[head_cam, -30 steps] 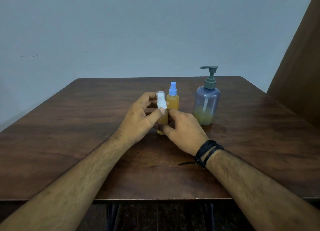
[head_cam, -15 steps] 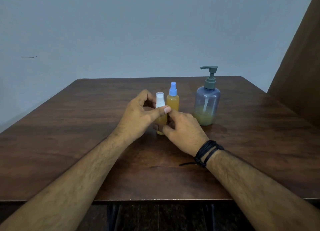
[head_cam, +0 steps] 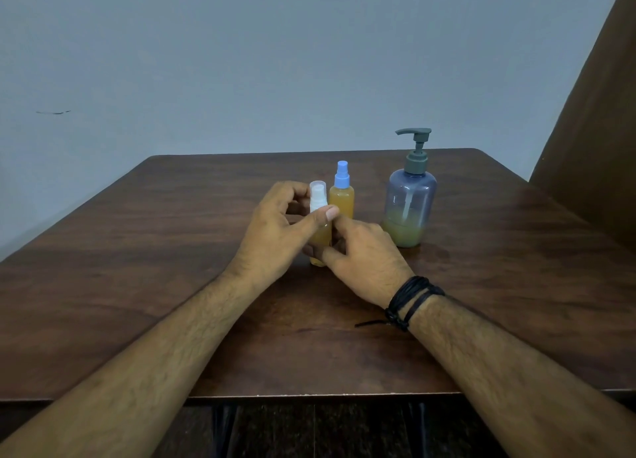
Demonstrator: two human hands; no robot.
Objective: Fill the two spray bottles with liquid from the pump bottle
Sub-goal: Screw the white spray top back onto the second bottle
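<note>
A: What's the left hand (head_cam: 275, 230) doing?
B: Curled round the white-capped spray bottle (head_cam: 318, 213). Thumb lies across the front at the neck, just under the cap; the other fingers wrap behind. Firm hold, not a loose one.

A: Bottle upright?
B: Upright, base on or just at the table (head_cam: 137, 285); I can't tell if it's lifted a hair. Amber liquid shows below the thumb, down to the base.

A: Right hand (head_cam: 361, 254)?
B: Touching the same bottle lower down, fingers curled round the body beneath the left thumb. Both hands meet on it. Black cord bracelet (head_cam: 409, 301) on that wrist.

A: Other bottle?
B: Blue-capped spray bottle (head_cam: 341, 196) stands just behind and right of the grip, nearly touching the held one. Filled with amber liquid up to the shoulder, cap on. No hand on it.

A: Pump bottle (head_cam: 409, 203)?
B: Further right of the grip, clear of both hands. Grey pump head on, spout pointing left. Translucent blue body, yellowish liquid only in the bottom third or so.
</note>
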